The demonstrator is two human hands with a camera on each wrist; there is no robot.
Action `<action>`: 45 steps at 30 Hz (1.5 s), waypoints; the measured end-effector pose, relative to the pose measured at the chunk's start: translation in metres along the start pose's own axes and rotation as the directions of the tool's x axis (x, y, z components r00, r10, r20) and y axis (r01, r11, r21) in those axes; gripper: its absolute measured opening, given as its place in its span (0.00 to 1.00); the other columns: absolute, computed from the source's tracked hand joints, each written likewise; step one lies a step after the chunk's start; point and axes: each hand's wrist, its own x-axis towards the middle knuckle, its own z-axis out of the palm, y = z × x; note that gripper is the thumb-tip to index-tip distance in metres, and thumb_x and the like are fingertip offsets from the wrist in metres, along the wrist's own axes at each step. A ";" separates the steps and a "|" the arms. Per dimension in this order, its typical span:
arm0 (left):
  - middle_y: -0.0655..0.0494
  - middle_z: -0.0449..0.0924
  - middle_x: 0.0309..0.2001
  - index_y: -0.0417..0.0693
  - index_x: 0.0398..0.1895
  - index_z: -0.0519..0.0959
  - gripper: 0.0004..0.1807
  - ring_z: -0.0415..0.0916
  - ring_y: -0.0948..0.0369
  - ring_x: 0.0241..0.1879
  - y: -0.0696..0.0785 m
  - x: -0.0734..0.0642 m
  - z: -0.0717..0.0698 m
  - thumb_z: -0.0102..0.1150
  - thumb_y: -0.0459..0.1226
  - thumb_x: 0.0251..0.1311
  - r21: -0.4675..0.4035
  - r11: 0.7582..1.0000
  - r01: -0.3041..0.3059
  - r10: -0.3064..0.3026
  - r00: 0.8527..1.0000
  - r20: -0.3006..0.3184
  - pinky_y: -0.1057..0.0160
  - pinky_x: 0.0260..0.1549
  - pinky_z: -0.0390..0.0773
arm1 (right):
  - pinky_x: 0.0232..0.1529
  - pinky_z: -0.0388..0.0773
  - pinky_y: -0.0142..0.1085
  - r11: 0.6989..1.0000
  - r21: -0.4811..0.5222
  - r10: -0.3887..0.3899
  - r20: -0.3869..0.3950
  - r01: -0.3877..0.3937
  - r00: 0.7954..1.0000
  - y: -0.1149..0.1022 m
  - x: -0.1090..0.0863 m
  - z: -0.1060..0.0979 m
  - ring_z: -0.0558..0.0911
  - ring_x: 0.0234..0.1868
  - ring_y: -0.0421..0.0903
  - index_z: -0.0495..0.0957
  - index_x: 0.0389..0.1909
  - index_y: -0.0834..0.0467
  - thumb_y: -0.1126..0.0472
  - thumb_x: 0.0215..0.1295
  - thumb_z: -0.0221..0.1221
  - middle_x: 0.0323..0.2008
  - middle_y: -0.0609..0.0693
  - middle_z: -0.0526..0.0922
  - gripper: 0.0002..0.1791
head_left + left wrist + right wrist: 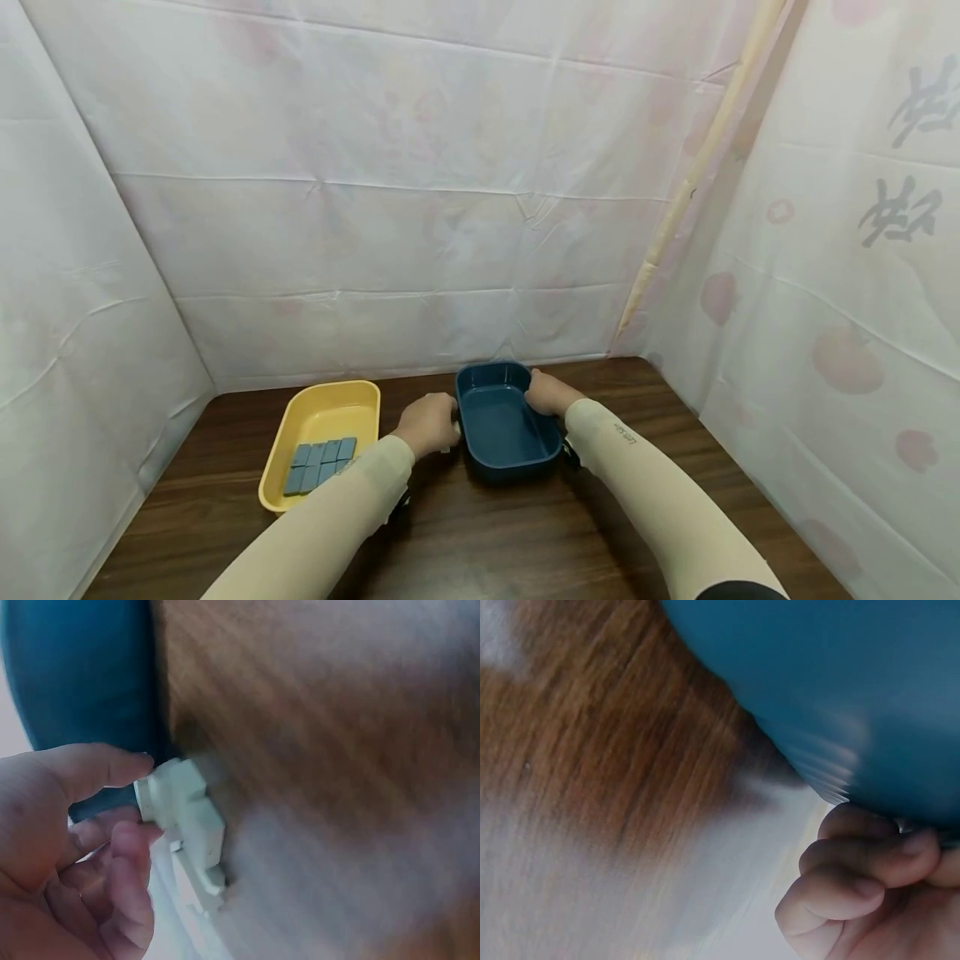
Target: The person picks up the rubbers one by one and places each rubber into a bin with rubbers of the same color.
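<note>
A dark blue tray [506, 433] stands on the table near the back wall. My right hand [551, 393] grips its right side near the far corner; in the right wrist view the curled fingers [847, 877] are against the tray's outer wall. Beside the tray's left wall, my left hand [429, 425] pinches a cluster of pale greenish-white blocks [187, 817] between thumb and fingers. Those blocks look stuck or stacked together; their exact number is unclear. The left hand largely hides them in the head view.
A yellow tray [369, 408] stands left of the left hand, with several grey-blue rectangular blocks [318, 464] laid in rows at its near end. The brown wooden table [480, 542] is enclosed by white printed sheets [405, 233] at the back and both sides.
</note>
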 end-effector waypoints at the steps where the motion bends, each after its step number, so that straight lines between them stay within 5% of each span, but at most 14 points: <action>1: 0.57 0.90 0.37 0.50 0.38 0.89 0.04 0.84 0.58 0.31 0.001 -0.001 -0.003 0.77 0.35 0.63 0.004 1.000 -0.001 0.001 1.000 -0.003 0.55 0.32 0.83 | 0.59 0.88 0.55 1.000 -0.017 -0.005 -0.007 0.005 1.000 0.001 0.001 0.000 0.82 0.71 0.63 0.44 0.92 0.70 0.61 0.88 0.46 0.88 0.70 0.62 0.41; 4: 0.52 0.93 0.50 0.47 0.51 0.92 0.14 0.88 0.56 0.41 0.002 -0.004 -0.014 0.81 0.37 0.63 0.011 1.000 0.012 -0.012 1.000 -0.017 0.50 0.40 0.89 | 0.55 0.87 0.54 0.999 -0.050 -0.017 -0.015 0.016 1.000 0.002 0.002 0.000 0.84 0.67 0.62 0.44 0.91 0.70 0.60 0.89 0.46 0.87 0.70 0.63 0.40; 6: 0.51 0.93 0.55 0.45 0.56 0.91 0.19 0.89 0.55 0.44 0.003 -0.005 -0.022 0.82 0.39 0.64 0.017 0.999 0.027 -0.026 0.999 -0.038 0.48 0.44 0.90 | 0.61 0.86 0.55 0.999 -0.043 -0.014 -0.012 0.014 1.000 0.003 0.001 -0.001 0.82 0.72 0.63 0.43 0.92 0.70 0.59 0.89 0.46 0.88 0.70 0.61 0.40; 9: 0.51 0.93 0.54 0.46 0.54 0.91 0.17 0.88 0.56 0.42 0.007 -0.005 -0.033 0.81 0.41 0.65 0.015 0.999 0.049 -0.048 0.994 -0.101 0.49 0.42 0.89 | 0.75 0.79 0.58 0.999 -0.043 -0.013 -0.003 0.013 1.000 0.002 0.000 -0.001 0.73 0.83 0.64 0.42 0.92 0.70 0.59 0.90 0.45 0.90 0.69 0.55 0.40; 13: 0.53 0.92 0.48 0.47 0.52 0.91 0.14 0.85 0.59 0.36 0.019 -0.002 -0.038 0.79 0.42 0.68 -0.020 0.999 0.029 -0.032 0.983 -0.181 0.53 0.37 0.86 | 0.80 0.74 0.61 0.999 -0.039 0.000 0.008 0.000 1.000 0.001 -0.002 -0.002 0.67 0.87 0.66 0.41 0.92 0.69 0.58 0.91 0.44 0.92 0.67 0.50 0.40; 18: 0.52 0.91 0.50 0.46 0.52 0.92 0.15 0.84 0.57 0.45 0.042 0.004 -0.016 0.80 0.43 0.69 0.000 0.996 -0.092 0.090 0.978 -0.190 0.54 0.45 0.87 | 0.80 0.74 0.61 1.000 0.012 0.026 0.020 -0.026 0.999 0.000 -0.001 -0.003 0.66 0.88 0.65 0.40 0.93 0.67 0.59 0.90 0.45 0.93 0.66 0.49 0.41; 24: 0.52 0.92 0.51 0.47 0.47 0.94 0.11 0.82 0.53 0.54 0.066 0.016 0.018 0.81 0.42 0.68 0.040 0.976 -0.213 0.216 0.971 -0.101 0.51 0.57 0.86 | 0.76 0.79 0.57 1.000 -0.003 0.011 0.018 -0.011 1.000 -0.003 0.000 -0.004 0.73 0.83 0.62 0.43 0.92 0.69 0.60 0.88 0.46 0.91 0.67 0.53 0.41; 31: 0.58 0.92 0.37 0.49 0.34 0.92 0.08 0.85 0.60 0.35 0.085 0.029 0.040 0.84 0.40 0.64 -0.004 0.974 -0.228 0.228 0.974 0.008 0.57 0.41 0.88 | 0.66 0.82 0.51 0.999 0.031 -0.009 0.027 0.008 1.000 -0.007 -0.006 -0.006 0.80 0.73 0.58 0.43 0.92 0.69 0.62 0.87 0.45 0.92 0.66 0.51 0.41; 39: 0.60 0.93 0.36 0.51 0.34 0.93 0.07 0.87 0.61 0.35 0.092 0.039 0.056 0.87 0.38 0.60 -0.005 0.982 -0.189 0.190 0.982 0.007 0.56 0.38 0.89 | 0.80 0.75 0.56 1.000 0.006 -0.026 0.009 0.025 1.000 -0.005 0.000 -0.004 0.73 0.83 0.61 0.45 0.91 0.71 0.62 0.84 0.48 0.91 0.66 0.54 0.42; 45: 0.64 0.84 0.25 0.55 0.24 0.84 0.15 0.78 0.65 0.26 0.096 0.047 0.068 0.85 0.36 0.61 -0.011 0.981 -0.193 0.193 0.981 -0.009 0.60 0.28 0.80 | 0.76 0.77 0.53 0.999 -0.034 -0.021 -0.003 0.021 1.000 0.000 0.002 -0.004 0.79 0.71 0.58 0.47 0.90 0.73 0.64 0.82 0.48 0.88 0.69 0.61 0.41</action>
